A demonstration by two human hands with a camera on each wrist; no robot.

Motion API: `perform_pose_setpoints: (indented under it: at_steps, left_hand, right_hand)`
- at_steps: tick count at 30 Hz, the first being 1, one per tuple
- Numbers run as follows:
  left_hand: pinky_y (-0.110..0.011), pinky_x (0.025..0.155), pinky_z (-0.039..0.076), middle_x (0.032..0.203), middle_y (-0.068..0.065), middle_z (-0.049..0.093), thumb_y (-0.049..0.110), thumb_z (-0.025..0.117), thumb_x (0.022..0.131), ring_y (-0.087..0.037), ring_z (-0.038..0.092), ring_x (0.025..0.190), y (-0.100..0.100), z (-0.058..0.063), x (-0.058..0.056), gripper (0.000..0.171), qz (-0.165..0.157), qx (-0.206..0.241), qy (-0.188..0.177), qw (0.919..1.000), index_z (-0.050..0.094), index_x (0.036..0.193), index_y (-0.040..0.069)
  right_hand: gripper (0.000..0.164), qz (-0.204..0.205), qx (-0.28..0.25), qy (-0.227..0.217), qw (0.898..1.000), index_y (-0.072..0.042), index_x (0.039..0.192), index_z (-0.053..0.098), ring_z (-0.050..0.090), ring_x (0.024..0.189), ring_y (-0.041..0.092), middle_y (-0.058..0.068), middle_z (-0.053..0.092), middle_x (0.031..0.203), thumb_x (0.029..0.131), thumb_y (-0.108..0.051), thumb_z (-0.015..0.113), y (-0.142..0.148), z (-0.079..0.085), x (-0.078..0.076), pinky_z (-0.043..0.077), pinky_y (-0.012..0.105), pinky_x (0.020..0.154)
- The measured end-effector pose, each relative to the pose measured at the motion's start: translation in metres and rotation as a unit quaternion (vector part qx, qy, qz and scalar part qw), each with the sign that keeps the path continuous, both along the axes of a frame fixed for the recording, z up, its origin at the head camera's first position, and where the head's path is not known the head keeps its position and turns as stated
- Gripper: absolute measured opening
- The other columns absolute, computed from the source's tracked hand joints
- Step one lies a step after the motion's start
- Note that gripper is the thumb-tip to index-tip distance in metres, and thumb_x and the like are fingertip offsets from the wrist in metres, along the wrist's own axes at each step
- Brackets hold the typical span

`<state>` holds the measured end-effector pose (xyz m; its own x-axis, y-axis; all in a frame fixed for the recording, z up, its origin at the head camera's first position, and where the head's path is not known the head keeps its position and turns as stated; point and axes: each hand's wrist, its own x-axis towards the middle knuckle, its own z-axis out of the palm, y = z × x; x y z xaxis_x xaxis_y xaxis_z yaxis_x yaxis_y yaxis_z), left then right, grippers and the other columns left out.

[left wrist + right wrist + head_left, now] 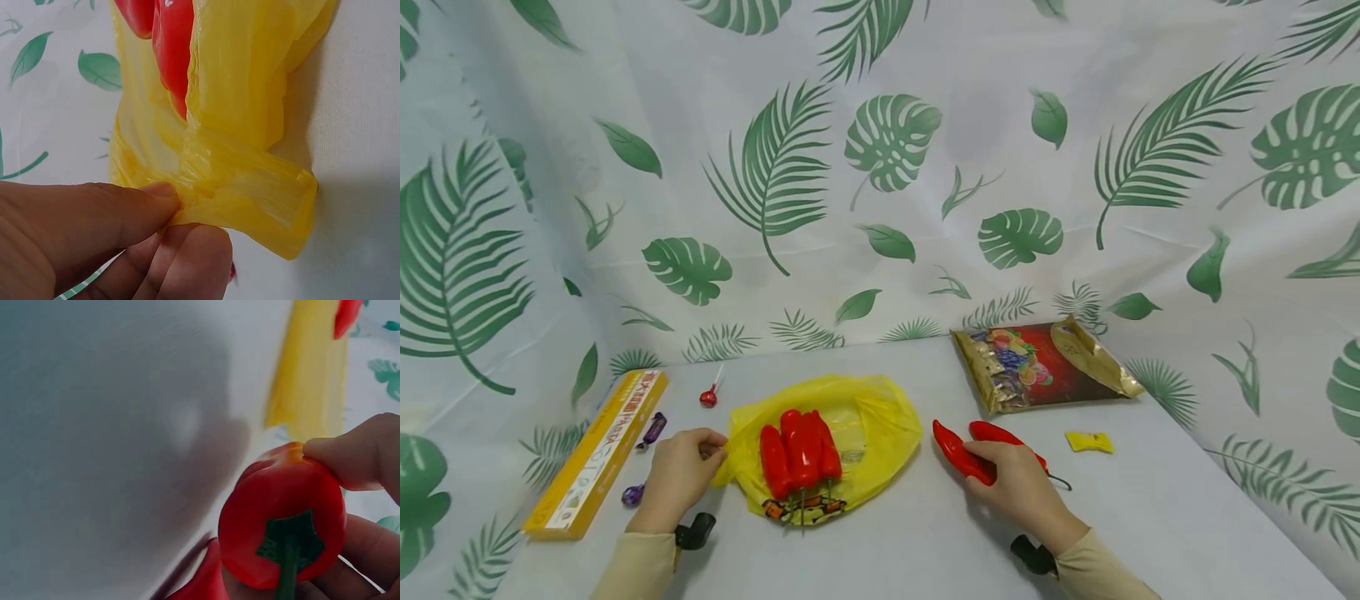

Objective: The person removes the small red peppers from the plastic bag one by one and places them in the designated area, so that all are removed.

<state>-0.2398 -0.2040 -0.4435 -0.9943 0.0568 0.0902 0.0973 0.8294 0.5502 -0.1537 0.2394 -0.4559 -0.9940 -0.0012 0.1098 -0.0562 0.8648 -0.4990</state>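
My left hand [681, 473] pinches the left edge of a yellow plastic bag [883, 417] between thumb and fingers, with a fold of plastic bunched there in the left wrist view. Several red peppers [805, 450] lie together on the bag, green stems pointing toward me. To the right, my right hand [1018, 492] grips a red pepper [281, 519] by its sides; its green stem end faces the right wrist camera. Another red pepper [996, 432] lies just behind that hand, its thin stem showing past the fingers, most of its middle hidden.
A yellow pasta box [598, 454] lies at the left, near two purple-wrapped candies [652, 431] and a red lollipop [708, 397]. At the back right rests a gold and red candy bag [1045, 367], with a small yellow packet [1089, 442] in front. A leaf-patterned curtain [880, 208] hangs behind.
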Motion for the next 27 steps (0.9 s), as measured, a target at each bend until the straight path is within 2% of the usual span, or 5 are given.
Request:
perform_pose_setpoints:
  at_steps: [8, 17, 27]
  left_hand:
    - [-0.031, 0.068, 0.055, 0.089, -0.008, 0.075, 0.009, 0.072, 0.094, -0.017, 0.061, 0.075, 0.000, -0.001, -0.001, 0.015, 0.004, 0.000, -0.010, 0.9999, 0.076, 0.105, 0.000]
    - [-0.027, 0.065, 0.051, 0.087, -0.008, 0.075, 0.009, 0.073, 0.093, -0.017, 0.061, 0.074, 0.000, -0.001, 0.001, 0.014, 0.003, -0.005, 0.003, 1.0000, 0.077, 0.103, 0.000]
    - [-0.030, 0.068, 0.055, 0.089, -0.008, 0.074, 0.010, 0.072, 0.095, -0.018, 0.060, 0.076, 0.003, 0.000, -0.002, 0.016, 0.005, -0.003, -0.017, 0.9998, 0.076, 0.107, 0.000]
  right_hand:
    - [0.046, 0.000, 0.027, -0.003, 1.000, -0.007, 0.124, 0.076, 0.067, 0.114, 0.033, 0.011, 0.075, 0.126, 0.081, -0.019, 0.088, 0.016, -0.010, 0.004, 0.055, 0.062, 0.097]
    - [0.047, 0.001, 0.057, 0.013, 0.998, -0.005, 0.124, 0.075, 0.069, 0.114, 0.033, 0.012, 0.075, 0.125, 0.081, -0.019, 0.088, 0.022, -0.006, 0.008, 0.054, 0.064, 0.099]
    - [0.045, -0.010, 0.100, 0.016, 0.995, -0.003, 0.121, 0.076, 0.071, 0.111, 0.036, 0.016, 0.076, 0.122, 0.081, -0.021, 0.089, 0.019, -0.001, 0.009, 0.055, 0.062, 0.097]
